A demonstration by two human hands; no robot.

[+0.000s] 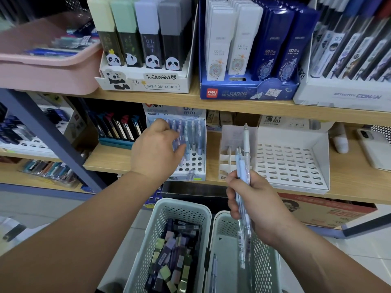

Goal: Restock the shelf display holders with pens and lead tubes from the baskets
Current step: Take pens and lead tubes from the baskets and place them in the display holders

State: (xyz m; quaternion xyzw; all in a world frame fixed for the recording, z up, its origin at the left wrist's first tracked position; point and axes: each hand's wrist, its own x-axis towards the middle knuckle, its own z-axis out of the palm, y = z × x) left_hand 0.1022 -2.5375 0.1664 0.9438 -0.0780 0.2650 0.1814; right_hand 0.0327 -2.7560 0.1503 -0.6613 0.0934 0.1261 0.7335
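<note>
The left hand [156, 150] is stretched to the perforated pen holder [195, 163] on the middle shelf [110, 159], its fingers curled against the upright blue pens [193, 134] standing there. Whether one of them is pinched cannot be told, the fingers being blurred. A bundle of pens [241, 166] is gripped upright in the right hand [254, 201] above two baskets below the shelf — the left basket [182, 206] is filled with lead tubes [175, 250], and a lone pen [214, 268] lies in the right basket [224, 229].
</note>
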